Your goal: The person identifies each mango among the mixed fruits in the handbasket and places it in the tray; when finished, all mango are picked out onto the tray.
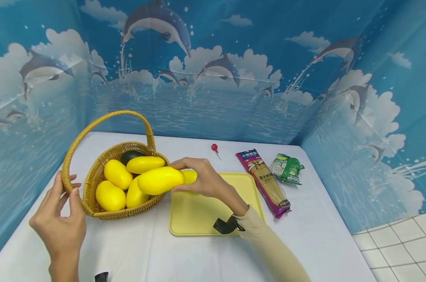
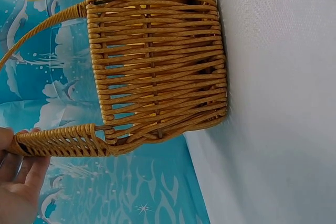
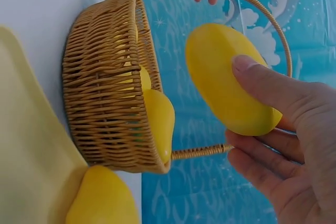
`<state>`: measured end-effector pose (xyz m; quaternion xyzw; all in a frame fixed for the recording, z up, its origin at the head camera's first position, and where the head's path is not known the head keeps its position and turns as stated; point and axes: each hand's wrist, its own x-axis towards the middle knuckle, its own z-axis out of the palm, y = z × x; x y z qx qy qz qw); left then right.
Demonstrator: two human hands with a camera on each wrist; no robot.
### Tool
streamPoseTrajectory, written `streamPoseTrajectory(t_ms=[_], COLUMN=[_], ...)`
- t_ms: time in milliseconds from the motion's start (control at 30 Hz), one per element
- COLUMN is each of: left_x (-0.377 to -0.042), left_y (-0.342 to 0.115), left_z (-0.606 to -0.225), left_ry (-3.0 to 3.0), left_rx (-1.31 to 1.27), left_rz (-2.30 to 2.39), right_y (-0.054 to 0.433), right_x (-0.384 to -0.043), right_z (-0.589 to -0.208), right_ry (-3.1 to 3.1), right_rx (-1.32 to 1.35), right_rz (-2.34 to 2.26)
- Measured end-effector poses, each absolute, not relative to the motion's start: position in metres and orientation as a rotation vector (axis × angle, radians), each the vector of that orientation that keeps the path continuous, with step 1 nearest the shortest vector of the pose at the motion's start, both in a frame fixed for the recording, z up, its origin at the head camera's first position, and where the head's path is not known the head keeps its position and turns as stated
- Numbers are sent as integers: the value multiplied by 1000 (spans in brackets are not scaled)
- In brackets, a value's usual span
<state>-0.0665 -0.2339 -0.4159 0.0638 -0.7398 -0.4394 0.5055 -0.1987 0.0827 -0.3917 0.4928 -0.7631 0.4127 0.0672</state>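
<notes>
My right hand (image 1: 206, 178) pinches a yellow mango (image 1: 160, 181) between thumb and fingers, above the right rim of a wicker basket (image 1: 123, 214). Its thumb lies along the mango's side in the right wrist view. At the basket's left side, my left hand (image 1: 59, 221) holds the lower part of the arched handle (image 1: 104, 116). Several more yellow mangoes (image 1: 117, 174) sit inside the basket, with a dark green item (image 1: 129, 156) at the back, partly hidden. Another mango (image 3: 102, 198) rests on the yellow tray (image 1: 213, 217), mostly covered by the right hand in the head view.
Right of the tray lies a purple pack of noodles (image 1: 264, 182), with a green packet (image 1: 287, 168) beside it. A red lollipop (image 1: 214, 147) is behind the tray. A blue dolphin-print curtain (image 1: 206, 102) closes off the back and sides of the white table (image 1: 128, 250).
</notes>
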Motion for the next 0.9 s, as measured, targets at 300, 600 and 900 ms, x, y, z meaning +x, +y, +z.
streamPoseTrajectory(t_ms=[300,600,900], left_x=[-66,-64,-64], left_y=[-233,-228,-228], left_z=[-416,-410,-410], left_ry=[-1798,-1756,-1767], left_rx=[155,139,148], left_rz=[-1060,-1075,-1075], right_y=[119,142,148], right_x=[-180,-164,-155], right_z=[-416,-444,-466], right_ry=[-2377,-2415,-2438], right_rx=[1284,1127,992], right_rz=[1322,1356,1433])
